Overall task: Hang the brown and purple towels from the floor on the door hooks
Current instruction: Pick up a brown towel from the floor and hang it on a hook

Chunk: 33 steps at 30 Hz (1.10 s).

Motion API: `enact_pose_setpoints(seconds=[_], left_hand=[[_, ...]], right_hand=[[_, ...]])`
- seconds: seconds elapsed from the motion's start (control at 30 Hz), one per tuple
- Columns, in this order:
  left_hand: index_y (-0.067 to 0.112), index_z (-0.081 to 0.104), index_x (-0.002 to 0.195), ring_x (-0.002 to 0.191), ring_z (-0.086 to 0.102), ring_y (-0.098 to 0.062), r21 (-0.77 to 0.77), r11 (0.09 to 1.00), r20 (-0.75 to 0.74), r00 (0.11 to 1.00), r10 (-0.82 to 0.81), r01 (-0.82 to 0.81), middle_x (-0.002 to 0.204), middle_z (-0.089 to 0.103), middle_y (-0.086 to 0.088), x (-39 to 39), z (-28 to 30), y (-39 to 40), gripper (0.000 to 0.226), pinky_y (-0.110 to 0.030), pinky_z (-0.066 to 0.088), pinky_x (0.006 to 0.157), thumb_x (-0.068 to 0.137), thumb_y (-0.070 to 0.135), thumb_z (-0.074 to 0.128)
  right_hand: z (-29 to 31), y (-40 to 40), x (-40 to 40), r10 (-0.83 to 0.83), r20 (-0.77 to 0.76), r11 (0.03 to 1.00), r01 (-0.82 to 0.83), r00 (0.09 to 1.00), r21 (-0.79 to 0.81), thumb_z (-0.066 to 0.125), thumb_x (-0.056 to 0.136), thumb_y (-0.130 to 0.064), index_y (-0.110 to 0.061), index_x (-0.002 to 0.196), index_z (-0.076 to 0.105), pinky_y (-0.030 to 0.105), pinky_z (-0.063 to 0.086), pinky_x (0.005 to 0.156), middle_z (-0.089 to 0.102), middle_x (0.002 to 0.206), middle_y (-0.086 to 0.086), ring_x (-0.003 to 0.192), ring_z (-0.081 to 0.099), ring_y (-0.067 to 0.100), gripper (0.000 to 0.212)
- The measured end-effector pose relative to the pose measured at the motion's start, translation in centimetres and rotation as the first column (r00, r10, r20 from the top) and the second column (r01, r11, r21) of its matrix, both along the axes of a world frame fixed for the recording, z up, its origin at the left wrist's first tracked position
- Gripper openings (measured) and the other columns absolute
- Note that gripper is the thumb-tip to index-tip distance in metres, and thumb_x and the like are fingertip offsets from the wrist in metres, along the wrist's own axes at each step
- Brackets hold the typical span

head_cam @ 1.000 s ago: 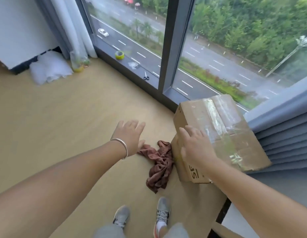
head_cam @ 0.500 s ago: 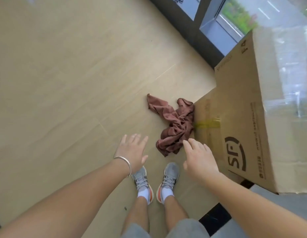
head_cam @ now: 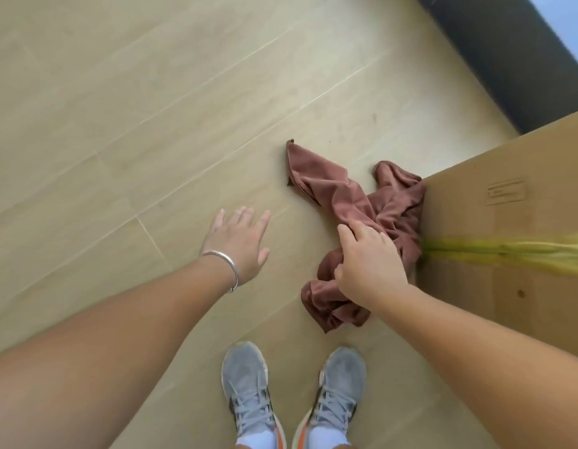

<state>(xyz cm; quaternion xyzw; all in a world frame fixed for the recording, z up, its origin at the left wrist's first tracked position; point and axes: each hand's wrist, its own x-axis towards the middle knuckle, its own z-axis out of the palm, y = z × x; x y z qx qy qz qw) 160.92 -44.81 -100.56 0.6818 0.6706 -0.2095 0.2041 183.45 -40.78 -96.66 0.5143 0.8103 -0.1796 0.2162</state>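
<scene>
Picking up the brown towel, first step of the task

Near, the right hand (head_cam: 368, 264) sits on the crumpled brown towel (head_cam: 362, 222), fingers curling into the cloth but not visibly closed; the left hand (head_cam: 239, 243) hovers released, left of it. The towel lies on the floor (head_cam: 151, 124) against the cardboard box (head_cam: 507, 238). Next: pinch and lift. No purple towel or hooks visible.
</scene>
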Motion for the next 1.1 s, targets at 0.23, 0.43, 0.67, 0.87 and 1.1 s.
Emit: enact_pose_setpoints(seconds=[0.23, 0.43, 0.67, 0.87, 1.1], left_hand=[[0.024, 0.01, 0.152, 0.144, 0.017, -0.022, 0.129, 0.991, -0.035, 0.999, 0.029, -0.025, 0.156, 0.021, -0.007, -3.2, -12.1, 6.6, 0.072, -0.046, 0.011, 0.116, 0.093, 0.055, 0.037], [0.033, 0.017, 0.15, 0.146, 0.01, -0.021, 0.157, 0.98, 0.056, 0.992, 0.115, -0.123, 0.16, 0.011, -0.005, -4.1, -19.8, 12.0, 0.067, -0.045, 0.008, 0.117, 0.091, 0.062, 0.033], [0.044, -0.003, 0.149, 0.146, -0.013, -0.019, 0.273, 0.957, 0.068, 0.995, 0.078, -0.094, 0.16, -0.015, 0.0, -2.6, -23.9, 11.4, 0.07, -0.05, -0.006, 0.116, 0.089, 0.068, 0.024], [0.044, -0.006, 0.149, 0.146, -0.016, -0.019, 0.264, 0.962, 0.063, 0.997, 0.051, -0.066, 0.16, -0.017, 0.0, -3.0, -23.9, 11.4, 0.067, -0.052, -0.008, 0.115, 0.091, 0.066, 0.02], [0.045, -0.01, 0.148, 0.146, -0.017, -0.02, 0.251, 0.965, 0.052, 0.997, 0.058, -0.07, 0.159, -0.018, 0.0, -2.8, -23.9, 11.5, 0.068, -0.053, -0.007, 0.116, 0.089, 0.068, 0.016]], right_hand=[[-12.3, 6.8, -4.2, -0.004, -0.086, 0.995, 0.012, 0.996, 0.095, 0.052, 0.082, -0.026, -0.017, 0.135, 0.039, 0.04, 0.031, 0.106, 0.038, 0.14, 0.004, 0.132, 0.033, 0.025, 0.054], [-19.1, 13.7, -7.9, 0.008, -0.142, 0.974, 0.024, 0.99, 0.224, 0.049, 0.088, -0.039, -0.015, 0.124, 0.045, 0.04, 0.032, 0.103, 0.041, 0.138, 0.007, 0.128, 0.036, 0.027, 0.044], [-23.3, 16.4, -10.5, 0.036, -0.129, 0.978, -0.008, 0.991, 0.209, 0.036, 0.094, -0.055, -0.015, 0.147, 0.027, 0.047, 0.015, 0.117, 0.017, 0.159, 0.009, 0.147, 0.009, 0.025, 0.067], [-24.5, 15.0, -11.2, 0.057, -0.126, 0.974, -0.028, 0.99, 0.224, 0.028, 0.097, -0.054, -0.013, 0.149, 0.024, 0.048, 0.01, 0.117, 0.014, 0.16, 0.01, 0.148, 0.005, 0.026, 0.067], [-23.8, 15.7, -10.6, 0.094, -0.167, 0.971, -0.053, 0.981, 0.234, 0.028, 0.1, -0.041, -0.019, 0.126, 0.054, 0.048, 0.01, 0.117, 0.024, 0.157, 0.007, 0.147, 0.009, 0.024, 0.043]])
